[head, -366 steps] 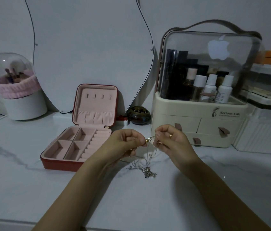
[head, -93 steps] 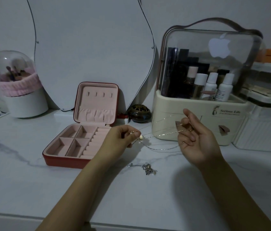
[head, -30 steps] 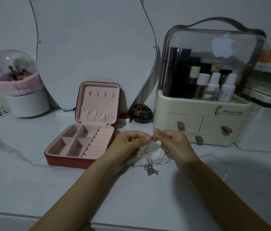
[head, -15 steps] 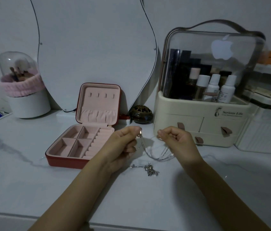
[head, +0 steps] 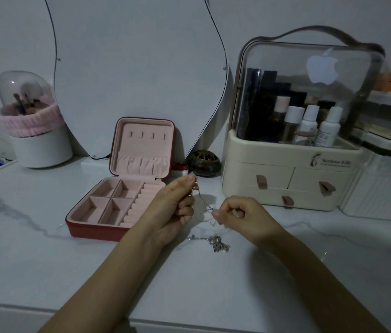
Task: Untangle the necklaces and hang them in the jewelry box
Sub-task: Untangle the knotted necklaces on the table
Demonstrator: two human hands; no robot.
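- Left hand pinches the chain high; right hand pinches it lower, at 3 o'clock.
- Chain runs slanted between both hands.
- Jewelry box, open, at 10 o'clock; left hand nearer.
- Second necklace lies on table, at 6 o'clock.

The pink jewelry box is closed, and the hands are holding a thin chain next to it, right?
Not quite. The jewelry box is open, not closed: the head view shows its lid standing up and the pink compartments bare. The rest is right: the left hand and the right hand hold a thin chain between them, just to the right of the box.
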